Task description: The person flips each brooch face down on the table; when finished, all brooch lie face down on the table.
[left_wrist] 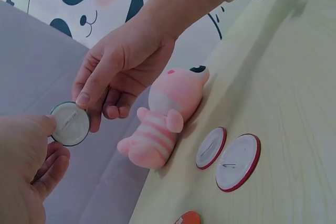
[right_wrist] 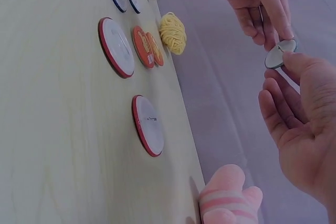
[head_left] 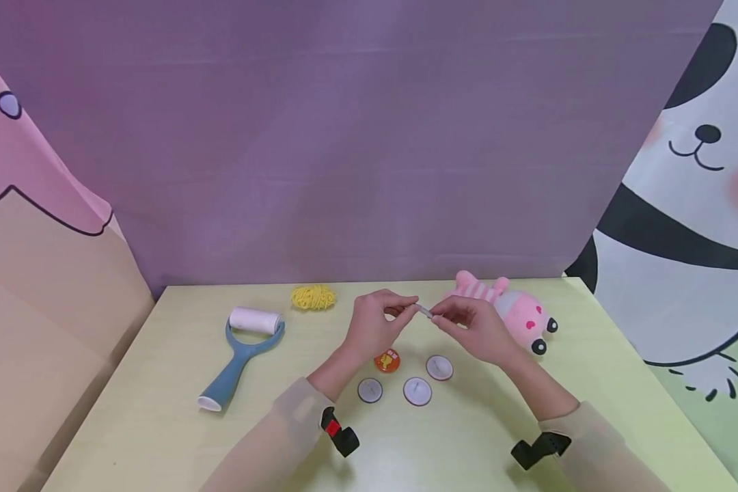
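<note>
A round pin badge (head_left: pixel 425 311) is held above the table between both hands. My left hand (head_left: pixel 375 321) pinches one edge of it, and my right hand (head_left: pixel 475 329) pinches the opposite edge. In the left wrist view the badge (left_wrist: pixel 71 124) turns its white back and pin toward the camera, with a dark rim. Below the hands, a red-rimmed badge (head_left: pixel 417 391) lies pin side up near another red-rimmed badge (head_left: pixel 439 367). A smaller white-backed badge (head_left: pixel 370 390) lies to their left. An orange badge (head_left: pixel 387 360) lies face up; the right wrist view shows a second orange badge (right_wrist: pixel 155 49).
A pink plush toy (head_left: pixel 523 318) lies behind my right hand. Yellow yarn (head_left: pixel 313 297) sits at the table's back edge. A lint roller (head_left: pixel 240 359) with a blue handle lies on the left. A purple backdrop (head_left: pixel 369 137) rises behind the table (head_left: pixel 160 437).
</note>
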{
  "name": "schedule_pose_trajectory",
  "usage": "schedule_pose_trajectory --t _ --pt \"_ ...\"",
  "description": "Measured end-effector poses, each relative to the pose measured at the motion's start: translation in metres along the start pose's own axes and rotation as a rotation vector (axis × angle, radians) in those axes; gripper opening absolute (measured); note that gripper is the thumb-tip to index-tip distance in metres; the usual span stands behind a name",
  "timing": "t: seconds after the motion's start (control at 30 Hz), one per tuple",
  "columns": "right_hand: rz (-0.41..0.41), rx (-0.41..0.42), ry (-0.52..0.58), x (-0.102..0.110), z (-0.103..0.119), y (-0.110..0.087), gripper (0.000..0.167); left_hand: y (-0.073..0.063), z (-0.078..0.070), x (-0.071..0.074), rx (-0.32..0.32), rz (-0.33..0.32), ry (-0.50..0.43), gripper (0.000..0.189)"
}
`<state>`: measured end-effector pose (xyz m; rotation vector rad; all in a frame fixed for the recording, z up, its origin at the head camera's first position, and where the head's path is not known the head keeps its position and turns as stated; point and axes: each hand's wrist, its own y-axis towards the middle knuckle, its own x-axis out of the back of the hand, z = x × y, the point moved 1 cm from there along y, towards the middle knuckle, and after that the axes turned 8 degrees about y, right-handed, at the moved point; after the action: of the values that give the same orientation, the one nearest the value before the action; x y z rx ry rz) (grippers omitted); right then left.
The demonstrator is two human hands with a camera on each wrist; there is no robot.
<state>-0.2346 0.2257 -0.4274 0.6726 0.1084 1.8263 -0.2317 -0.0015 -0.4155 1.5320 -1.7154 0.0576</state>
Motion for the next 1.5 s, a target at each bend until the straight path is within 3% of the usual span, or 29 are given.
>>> schedule_pose_trajectory --t 0.37,0.57,0.8,1.07,1.2,1.37,1.5 --pt "-0.006 -0.046 0.043 -0.002 0.003 -0.002 0.011 -0.004 0.005 -0.004 -0.003 -0.005 -0.017 0.022" --pt "-0.035 -0.040 0.043 -0.003 0.003 -0.001 0.021 -0.006 0.005 -0.005 -0.019 0.003 -0.020 0.027" --pt "-0.033 -0.037 0.038 -0.003 0.002 -0.002 0.025 -0.006 0.006 -0.007 -0.044 0.053 -0.039 0.031" --pt "0.017 -0.054 0.011 -0.003 -0.003 -0.005 0.031 -0.008 0.008 -0.009 -0.002 0.113 -0.027 0.038" --pt "0.047 -0.047 -0.003 -0.003 -0.006 -0.006 0.039 -0.009 0.011 -0.010 0.010 0.140 0.032 0.037" --pt "0.050 -0.089 -0.057 -0.005 -0.007 -0.009 0.043 -0.011 0.017 -0.015 0.007 0.190 0.082 0.038" --pt "0.044 -0.084 -0.188 -0.006 -0.007 -0.011 0.041 -0.013 0.022 -0.019 0.000 0.210 0.095 0.039"
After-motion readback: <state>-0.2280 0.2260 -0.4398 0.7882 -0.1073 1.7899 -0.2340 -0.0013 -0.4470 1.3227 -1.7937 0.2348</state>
